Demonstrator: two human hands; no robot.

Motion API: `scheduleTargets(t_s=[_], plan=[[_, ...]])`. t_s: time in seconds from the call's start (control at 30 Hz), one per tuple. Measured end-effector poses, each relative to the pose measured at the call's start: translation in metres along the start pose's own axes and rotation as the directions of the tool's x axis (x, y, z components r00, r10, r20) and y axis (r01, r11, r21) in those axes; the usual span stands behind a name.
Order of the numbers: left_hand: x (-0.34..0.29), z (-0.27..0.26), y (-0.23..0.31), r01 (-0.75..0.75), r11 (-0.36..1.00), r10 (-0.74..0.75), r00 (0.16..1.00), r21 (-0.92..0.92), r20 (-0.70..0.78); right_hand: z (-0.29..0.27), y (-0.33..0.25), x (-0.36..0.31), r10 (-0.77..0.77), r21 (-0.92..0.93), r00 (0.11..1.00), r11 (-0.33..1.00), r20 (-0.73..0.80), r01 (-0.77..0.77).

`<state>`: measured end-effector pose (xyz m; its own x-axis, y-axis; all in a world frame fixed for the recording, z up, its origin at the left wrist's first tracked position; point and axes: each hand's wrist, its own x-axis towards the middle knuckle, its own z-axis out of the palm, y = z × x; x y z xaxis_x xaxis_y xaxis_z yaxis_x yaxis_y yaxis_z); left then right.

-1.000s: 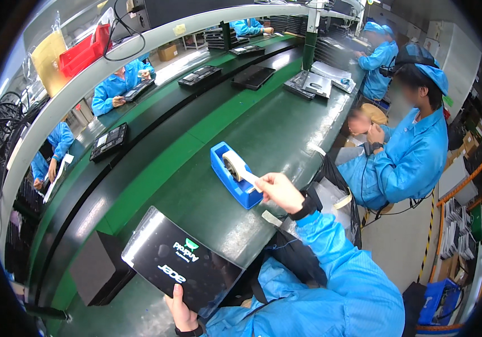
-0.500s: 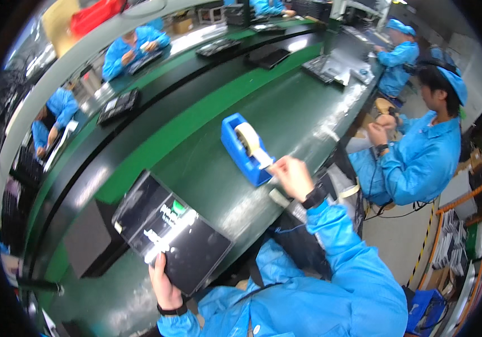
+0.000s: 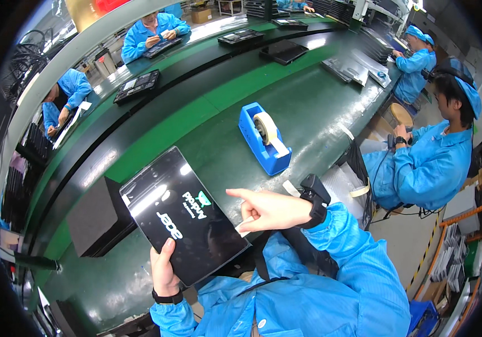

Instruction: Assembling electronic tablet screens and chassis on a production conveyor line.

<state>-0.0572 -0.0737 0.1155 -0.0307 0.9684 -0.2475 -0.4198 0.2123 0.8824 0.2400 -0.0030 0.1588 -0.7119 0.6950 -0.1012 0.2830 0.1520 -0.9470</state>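
Over the green bench (image 3: 302,106), you hold the black tablet (image 3: 187,224) tilted near the bench edge, its lit screen facing up; your left hand (image 3: 166,269) grips the lower left side, thumb on the front and fingers behind, as it did a second ago. The real change is your right hand (image 3: 272,210): half a second ago it was pulling at the tape dispenser, and now it has come back to the tablet's right edge, index finger pointing out, the other fingers curled in. Between thumb and curled fingers it appears to pinch a small whitish tape strip (image 3: 243,226), so that piece is now parted from its roll and beside the tablet; whether it touches the tablet, you cannot tell from here. As for containers, the orange-edged rack (image 3: 473,212) at far right holds rows of thin grey pieces (image 3: 446,269). The black box (image 3: 97,219) left of your tablet shows no opening, so its contents are hidden. By the bench edge, past your right wrist, a black bag (image 3: 359,158) has clear plastic (image 3: 345,181) in it. The blue dispenser (image 3: 249,130) carries the cream tape roll (image 3: 264,128), its free end lying toward the front.
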Motion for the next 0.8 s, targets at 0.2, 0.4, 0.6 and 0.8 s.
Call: scheduleTargets(t_s=[0.2,0.4,0.6,0.8], plan=[[-0.002,-0.002,-0.005,0.019,1.000,-0.019,1.000,0.003,-0.013,0.022,0.014,0.009,0.078,-0.077,0.996,0.994,-0.032,-0.081],[0.002,-0.003,-0.008,0.020,1.000,-0.020,1.000,-0.020,-0.021,0.053,0.053,0.008,0.135,0.237,0.952,0.969,-0.275,-0.070],[0.008,0.000,-0.021,0.043,0.991,-0.046,0.999,-0.127,-0.022,0.099,0.081,0.013,0.049,0.978,0.993,0.187,-0.107,0.096],[0.005,0.001,-0.016,-0.032,0.993,0.024,0.998,-0.116,-0.064,0.067,0.053,-0.009,0.389,0.561,0.656,0.825,-0.647,0.064]])
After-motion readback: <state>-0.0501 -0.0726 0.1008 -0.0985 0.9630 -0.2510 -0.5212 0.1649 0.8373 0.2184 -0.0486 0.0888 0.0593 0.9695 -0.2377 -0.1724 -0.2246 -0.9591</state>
